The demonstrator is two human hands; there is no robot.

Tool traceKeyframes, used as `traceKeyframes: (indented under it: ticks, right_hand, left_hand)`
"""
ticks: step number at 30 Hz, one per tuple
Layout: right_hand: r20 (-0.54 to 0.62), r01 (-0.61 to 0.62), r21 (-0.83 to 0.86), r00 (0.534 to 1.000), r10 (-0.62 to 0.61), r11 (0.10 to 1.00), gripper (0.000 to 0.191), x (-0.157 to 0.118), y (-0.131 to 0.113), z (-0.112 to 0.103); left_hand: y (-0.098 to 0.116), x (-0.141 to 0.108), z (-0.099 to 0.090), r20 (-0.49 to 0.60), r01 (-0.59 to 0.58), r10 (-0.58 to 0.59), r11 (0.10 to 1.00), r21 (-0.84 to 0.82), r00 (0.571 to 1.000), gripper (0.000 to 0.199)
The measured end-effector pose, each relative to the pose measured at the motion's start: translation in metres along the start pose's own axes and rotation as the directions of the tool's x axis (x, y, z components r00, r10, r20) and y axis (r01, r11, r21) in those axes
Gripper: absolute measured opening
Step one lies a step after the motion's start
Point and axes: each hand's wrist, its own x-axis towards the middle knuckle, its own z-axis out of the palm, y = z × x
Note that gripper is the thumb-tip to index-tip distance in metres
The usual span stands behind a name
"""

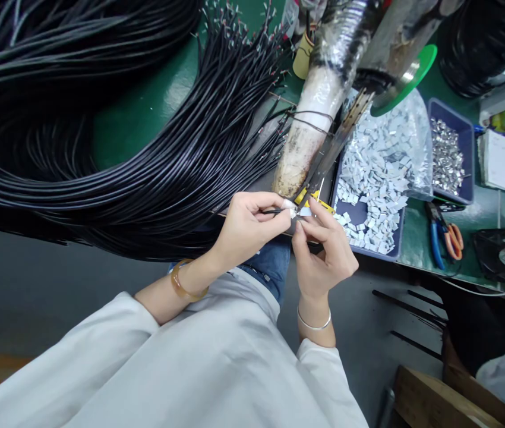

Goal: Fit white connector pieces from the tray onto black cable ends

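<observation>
By the green desk's point(158, 107) edge, the left hand point(248, 229) is pinching a thin black cable point(272, 211) near its tip, presumably for steadiness, while the right hand's point(329, 249) narrowed fingers are bracketing a small pale-blue flat piece point(306, 211), grip unclear.

Left of the tray point(359, 213), pipe point(306, 113) and cables point(154, 184) block passage; right of it, bare bench point(416, 239) runs to the pliers point(453, 242).

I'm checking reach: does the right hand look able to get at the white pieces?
Probably yes: the right hand is beside their tray, and nothing seems to block the nearest white pieces.
</observation>
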Motion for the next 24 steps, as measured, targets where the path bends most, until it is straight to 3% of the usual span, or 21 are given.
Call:
traceKeyframes:
  ticks: [6, 16, 21, 24]
  right_hand:
    - [0.032, -0.101, 0.023, 0.994, 0.101, 0.995, 0.006, -0.007, 0.004, 0.0]
    - [-0.041, 0.012, -0.021, 0.999, -0.013, 1.0, 0.019, 0.006, -0.005, 0.001]
    - [-0.029, 0.032, -0.073, 0.999, -0.034, 0.997, 0.012, -0.003, -0.005, 0.004]
    - [-0.041, -0.066, -0.033, 0.997, 0.065, 0.997, 0.006, -0.004, -0.005, -0.016]
  left_hand:
    - [-0.005, 0.001, -0.002, 0.055, 0.034, -0.038, 0.997, 0.065, 0.998, 0.007]
    - [-0.003, -0.004, -0.003, 0.068, -0.105, 0.096, 0.984, 0.144, 0.993, 0.011]
    - [-0.005, -0.004, -0.005, 0.128, -0.001, -0.008, 0.997, 0.071, 0.992, 0.011]
    - [-0.006, -0.005, -0.006, 0.166, 0.013, -0.028, 0.995, 0.094, 0.986, 0.012]
